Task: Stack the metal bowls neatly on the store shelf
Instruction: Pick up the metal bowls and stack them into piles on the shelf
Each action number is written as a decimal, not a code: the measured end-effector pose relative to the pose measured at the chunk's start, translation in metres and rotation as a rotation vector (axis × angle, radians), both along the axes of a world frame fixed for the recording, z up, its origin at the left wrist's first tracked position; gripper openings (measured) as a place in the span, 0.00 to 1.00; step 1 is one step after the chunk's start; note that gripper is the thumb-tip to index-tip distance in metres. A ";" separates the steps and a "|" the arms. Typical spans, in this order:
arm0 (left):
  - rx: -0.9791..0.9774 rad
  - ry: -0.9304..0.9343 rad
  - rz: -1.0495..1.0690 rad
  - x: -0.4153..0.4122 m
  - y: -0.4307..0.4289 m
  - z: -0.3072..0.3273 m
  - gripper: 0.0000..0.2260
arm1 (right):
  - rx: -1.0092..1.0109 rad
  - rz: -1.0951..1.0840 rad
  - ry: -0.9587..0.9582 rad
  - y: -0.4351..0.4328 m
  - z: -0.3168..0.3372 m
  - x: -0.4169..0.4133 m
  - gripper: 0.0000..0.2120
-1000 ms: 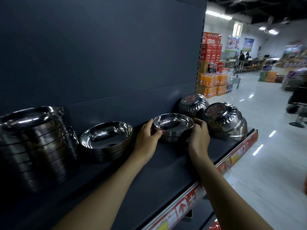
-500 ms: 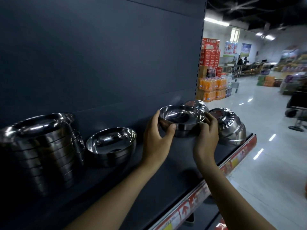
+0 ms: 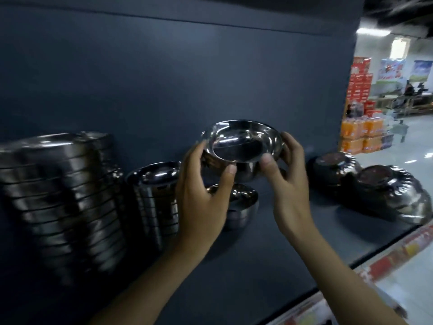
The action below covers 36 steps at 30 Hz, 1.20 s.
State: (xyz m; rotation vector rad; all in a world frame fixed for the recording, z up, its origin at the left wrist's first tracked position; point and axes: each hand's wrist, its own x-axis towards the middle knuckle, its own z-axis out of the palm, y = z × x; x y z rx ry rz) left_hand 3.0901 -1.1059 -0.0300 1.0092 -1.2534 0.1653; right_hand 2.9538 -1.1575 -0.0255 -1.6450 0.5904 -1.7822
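Since half a second ago, the held bowl has been carried leftward along the shelf, away from the overturned bowls and toward the stacks; the frame is somewhat motion-blurred.

Head view: A shiny round stainless-steel bowl (image 3: 242, 146) is held in the air, rim up and tilted toward the camera, its polished interior showing dark reflections and a bright rim. The left hand (image 3: 201, 195) clamps its 9 o'clock side, thumb on the near rim. The right hand (image 3: 287, 184) clamps the 3 o'clock side, thumb on the near rim and fingers behind. Directly below, at 6 o'clock of the held bowl, a small upright steel bowl (image 3: 241, 205) sits on the dark grey shelf board (image 3: 269, 254), partly hidden by the left hand. At 9 o'clock stands a medium stack of nested steel bowls (image 3: 154, 198), and further in that direction a tall stack of wider steel bowls (image 3: 58, 195). At 3 o'clock, well apart, two overturned embossed steel bowls (image 3: 375, 186) lie on the shelf, one leaning on the other. A red-and-white price strip (image 3: 398, 252) edges the shelf front.
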 end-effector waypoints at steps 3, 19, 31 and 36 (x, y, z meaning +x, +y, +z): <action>-0.051 -0.037 0.131 0.031 0.022 0.007 0.25 | 0.014 0.091 0.070 0.014 0.002 0.037 0.44; 0.107 -0.217 0.505 0.079 0.041 -0.013 0.28 | 0.102 0.259 0.227 0.007 -0.004 0.112 0.39; 0.283 -0.453 0.712 0.076 0.050 -0.037 0.26 | 0.160 0.212 0.405 0.003 -0.023 0.109 0.32; 0.301 -0.484 0.754 0.078 0.051 -0.037 0.27 | 0.113 0.183 0.468 0.007 -0.020 0.107 0.31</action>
